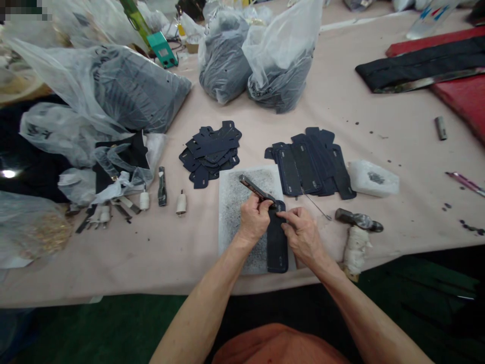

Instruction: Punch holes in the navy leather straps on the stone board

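Landmark = the grey speckled pad [242,212] at the table's near edge; everything else is placed w/ ref to it.

Your left hand [253,218] sits over the pad's near-centre, fingers curled and pressed around the handle of a slim metal punch tool [254,188], tip down at the far end of the dark strap piece [276,237]. That piece lies lengthwise along the pad's right edge. Your right hand [301,235] is on it, thumb and forefinger pinching the top end flat beside the tool tip.

To do this well, I'd say: keep the piece flat on the pad, tool upright, right fingertips clear of the tip, and hold it so it can't slide.

Just right of the pad: the hammer [358,227] w/ wrapped handle, untouched. Left of it: small white-handled tools [181,203].

Just beyond the pad: a loose pile of cut pieces [210,151] to the left, a fanned row of strap pieces [310,162] to the right, then a small clear packet [373,178] holding a few dark bits.

Farther back: two plastic bags [261,60] full of dark cut pieces. Far left: a big bag [129,86] w/ similar dark stock; contents of the nearer left bags, can't tell exactly.
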